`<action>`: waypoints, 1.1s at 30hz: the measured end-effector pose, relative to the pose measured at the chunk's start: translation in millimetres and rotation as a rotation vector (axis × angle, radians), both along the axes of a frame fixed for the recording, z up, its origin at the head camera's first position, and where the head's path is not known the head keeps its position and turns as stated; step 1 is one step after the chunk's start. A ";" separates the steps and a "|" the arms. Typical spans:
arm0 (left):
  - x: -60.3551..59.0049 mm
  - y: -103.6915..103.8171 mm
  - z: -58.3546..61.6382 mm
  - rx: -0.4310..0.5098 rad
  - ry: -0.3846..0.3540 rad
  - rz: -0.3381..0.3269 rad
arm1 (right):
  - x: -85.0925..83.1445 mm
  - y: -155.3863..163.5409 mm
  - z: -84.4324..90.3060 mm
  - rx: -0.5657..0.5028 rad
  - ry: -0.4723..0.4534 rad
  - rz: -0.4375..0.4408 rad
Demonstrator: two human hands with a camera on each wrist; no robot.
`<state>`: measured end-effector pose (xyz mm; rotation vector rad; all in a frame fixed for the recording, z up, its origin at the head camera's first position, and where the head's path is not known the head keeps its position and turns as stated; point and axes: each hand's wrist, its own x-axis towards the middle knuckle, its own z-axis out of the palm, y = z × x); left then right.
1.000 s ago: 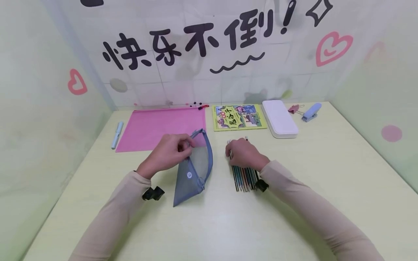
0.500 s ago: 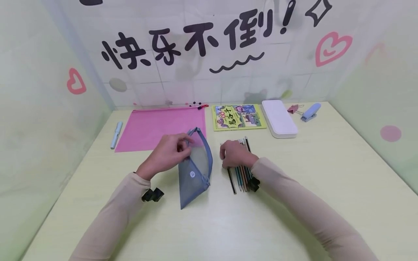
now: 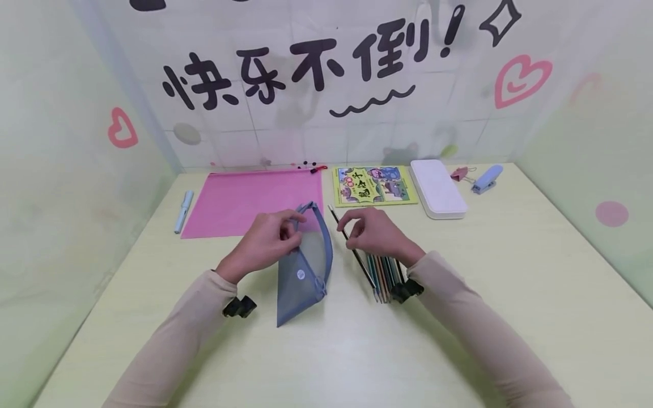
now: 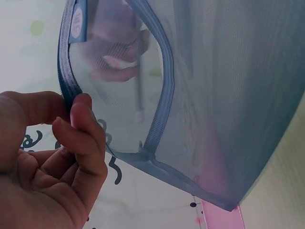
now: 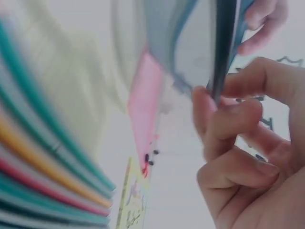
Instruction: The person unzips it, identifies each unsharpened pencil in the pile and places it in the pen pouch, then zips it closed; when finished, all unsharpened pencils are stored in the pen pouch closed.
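Observation:
A blue-grey mesh pencil pouch [image 3: 304, 266] stands on the pale green table [image 3: 326, 351], its zipped mouth held up. My left hand [image 3: 269, 238] pinches the pouch's upper edge [image 4: 66, 90] between thumb and fingers. My right hand [image 3: 368, 232] pinches a dark pencil [image 3: 351, 245], lifted at an angle with its tip toward the pouch mouth. In the right wrist view the pencil [image 5: 223, 47] runs up between my fingers. A row of coloured pencils [image 3: 388, 275] lies on the table under my right wrist.
A pink zip folder [image 3: 245, 201] lies behind the pouch. A picture book [image 3: 372, 185], a white case [image 3: 437, 188], a pink binder clip [image 3: 461, 173] and a blue stapler [image 3: 487, 178] line the back. A light blue pen [image 3: 182, 211] lies at the left.
My right hand has picked one dark pencil out of the row and raised it leftward toward the pouch. My left hand keeps holding the pouch's edge.

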<state>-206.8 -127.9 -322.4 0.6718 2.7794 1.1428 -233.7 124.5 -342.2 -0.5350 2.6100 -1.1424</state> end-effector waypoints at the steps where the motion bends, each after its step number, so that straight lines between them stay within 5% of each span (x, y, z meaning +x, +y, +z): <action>1: -0.1 1.5 -0.4 0.005 0.000 0.003 | 1.5 -0.7 2.3 -0.041 0.004 -0.008; 8: 0.2 3.5 -3.1 0.024 0.003 0.014 | -1.8 -13.4 5.9 -0.361 -0.049 -0.146; 14: 0.0 5.3 -4.4 0.031 0.022 0.016 | -2.5 -31.1 3.2 -0.475 -0.014 -0.256; 25: 1.2 5.0 -4.7 0.033 0.007 0.063 | 14.9 -48.9 -3.7 -0.291 -0.022 -0.156; 33: -0.4 7.5 -6.3 0.026 0.058 0.022 | 13.5 -49.9 -1.8 -0.190 -0.029 -0.104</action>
